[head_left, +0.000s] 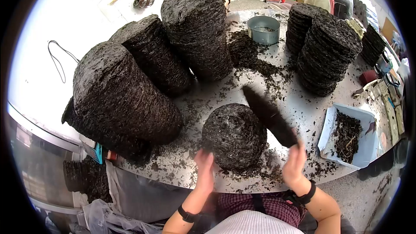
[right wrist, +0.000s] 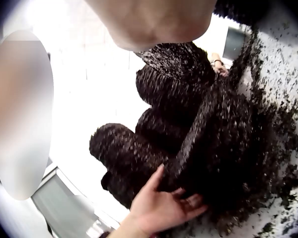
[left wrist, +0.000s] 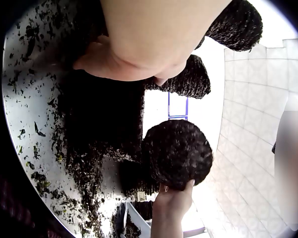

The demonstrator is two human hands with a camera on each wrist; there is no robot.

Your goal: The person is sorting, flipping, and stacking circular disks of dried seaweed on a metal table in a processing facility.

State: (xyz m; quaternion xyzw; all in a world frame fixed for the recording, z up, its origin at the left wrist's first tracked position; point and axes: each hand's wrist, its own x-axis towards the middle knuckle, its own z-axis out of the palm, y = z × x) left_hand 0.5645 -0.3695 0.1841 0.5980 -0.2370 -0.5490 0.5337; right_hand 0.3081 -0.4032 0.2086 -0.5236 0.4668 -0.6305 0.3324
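A round cake of dark dried seaweed [head_left: 271, 117] is tilted up beside the near stack; my right hand [head_left: 295, 164] pinches its lower edge. In the left wrist view, the flat face of that seaweed cake [left wrist: 178, 152] shows, with the thumb of my right hand [left wrist: 171, 204] against it. The near stack of seaweed cakes [head_left: 234, 136] stands in front of me at the table edge. My left hand [head_left: 205, 170] lies along its left side. In the right wrist view, the left hand [right wrist: 161, 210] has spread, fairly straight fingers at the stack's side.
Tall seaweed stacks [head_left: 125, 95] crowd the table's left, shorter ones [head_left: 329, 52] the back right. A round metal tin [head_left: 263, 30] stands at the back. A pale plastic bin [head_left: 366, 156] with scraps sits at right. Loose flakes litter the metal table [head_left: 199, 104]. People are beyond.
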